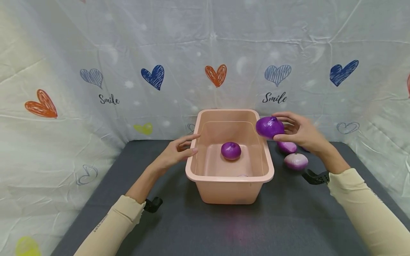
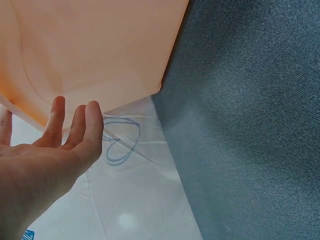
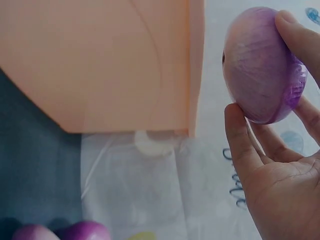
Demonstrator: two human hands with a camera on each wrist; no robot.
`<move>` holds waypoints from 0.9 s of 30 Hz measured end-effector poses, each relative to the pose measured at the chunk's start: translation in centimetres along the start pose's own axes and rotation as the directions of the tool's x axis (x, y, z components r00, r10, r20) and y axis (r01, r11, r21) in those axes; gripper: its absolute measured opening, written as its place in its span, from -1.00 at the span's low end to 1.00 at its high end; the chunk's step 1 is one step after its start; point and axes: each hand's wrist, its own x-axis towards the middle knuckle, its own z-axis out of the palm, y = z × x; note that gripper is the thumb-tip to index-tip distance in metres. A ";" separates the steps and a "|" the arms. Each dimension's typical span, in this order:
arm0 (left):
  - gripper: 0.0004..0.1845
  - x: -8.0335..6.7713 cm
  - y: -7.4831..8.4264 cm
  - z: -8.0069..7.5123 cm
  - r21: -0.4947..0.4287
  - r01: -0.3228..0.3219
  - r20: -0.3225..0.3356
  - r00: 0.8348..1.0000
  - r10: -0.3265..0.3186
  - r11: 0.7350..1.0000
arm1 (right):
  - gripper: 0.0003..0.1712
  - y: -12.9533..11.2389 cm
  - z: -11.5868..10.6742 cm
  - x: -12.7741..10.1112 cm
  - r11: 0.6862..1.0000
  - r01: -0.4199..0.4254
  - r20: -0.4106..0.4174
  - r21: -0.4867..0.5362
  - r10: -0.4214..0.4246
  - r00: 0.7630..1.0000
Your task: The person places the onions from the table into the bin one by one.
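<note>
- The right hand [image 1: 299, 132] holds a purple onion [image 1: 269, 127] between thumb and fingers, lifted just beside the right rim of the pink basin [image 1: 230, 177]; I judge the step to be carrying it over into the basin.
- The left hand [image 1: 177, 151] holds nothing; its fingers are relaxed, mostly straight, and touch the left wall of the basin, as if steadying it.
- The next move, I think, needs the onion brought over the rim, lowered, and the fingers opened.
- The held onion is round, glossy, deep purple, with fine stripes in the right wrist view [image 3: 260, 65].
- A second onion [image 1: 231, 150] lies on the basin floor; two paler onions [image 1: 296, 160] wait on the grey surface [image 1: 288, 220], right of the basin.
</note>
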 end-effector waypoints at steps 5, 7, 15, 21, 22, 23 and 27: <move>-0.32 0.1 0.1 0.1 -0.003 0.001 0.001 1.000 -0.001 1.000 | -0.21 -0.4 0.9 0.9 1.000 0.018 0.022 0.004 -0.018 1.000; -0.32 0.1 0.1 0.0 -0.003 0.001 0.000 1.000 -0.001 1.000 | -0.21 -0.6 1.2 1.3 1.000 0.026 0.032 0.017 -0.026 0.999; -0.32 0.1 -0.1 0.0 0.004 -0.006 0.002 1.000 0.006 1.000 | -0.21 -1.3 2.7 3.0 0.994 0.096 0.099 0.048 -0.100 0.990; -0.33 0.1 0.0 0.0 0.006 -0.001 -0.003 1.000 0.001 1.000 | -0.20 -1.9 3.6 3.6 0.990 0.114 0.148 0.083 -0.125 0.981; -0.33 0.1 0.0 0.0 0.006 -0.001 -0.004 1.000 0.001 1.000 | -0.20 -1.9 3.7 3.7 0.988 0.118 0.156 0.096 -0.132 0.979; -0.33 0.0 0.0 0.0 0.004 -0.002 -0.004 1.000 0.002 1.000 | -0.21 -2.0 3.8 3.7 0.987 0.119 0.163 0.105 -0.135 0.977; -0.34 0.0 0.0 0.0 0.007 -0.001 -0.006 1.000 0.001 1.000 | -0.26 -1.5 3.8 3.8 0.976 0.133 0.164 0.173 -0.162 0.973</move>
